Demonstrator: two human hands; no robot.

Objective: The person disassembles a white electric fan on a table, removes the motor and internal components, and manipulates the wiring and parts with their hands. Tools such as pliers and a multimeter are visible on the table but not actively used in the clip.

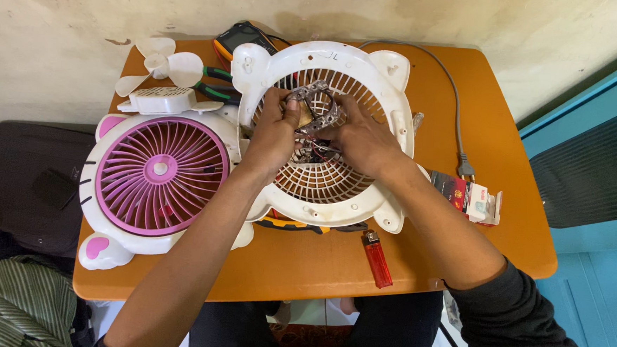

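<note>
Right now I see both hands meeting over the white fan housing [322,188], which lies flat on the orange bench [511,205] so its grille faces up. My left hand [274,133] and right hand [361,137] each pinch the grey metal bracket [318,105] at the hub, steadying it from both sides. A pink front grille [160,176], loose white blades [159,63], a red lighter [376,258] and a small box [472,200] sit aside, against a stained wall [63,13].

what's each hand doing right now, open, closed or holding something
Left hand: closed on the grey perforated metal bracket over the white round plastic fan shell.
Right hand: closed on the same bracket.
</note>
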